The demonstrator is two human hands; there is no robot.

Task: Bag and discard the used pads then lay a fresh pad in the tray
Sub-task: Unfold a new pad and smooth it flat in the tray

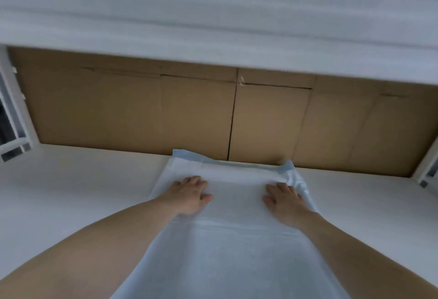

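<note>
head view | we look forward and down, close over our forearms | facing the cardboard wall [194, 109]

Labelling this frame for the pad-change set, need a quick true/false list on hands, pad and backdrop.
1. Both hands lie flat on the pad. True: the left hand and right hand press on it with straight fingers.
2. The pad is rolled into a tight tube. False: it lies spread out, running toward the camera.
3. Brown cardboard stands behind the pad's far edge. True.
4. The left hand holds a bag. False: no bag is in view and it holds nothing.
5. The pad's far right corner lies flat. False: that corner is turned up, showing blue.
</note>
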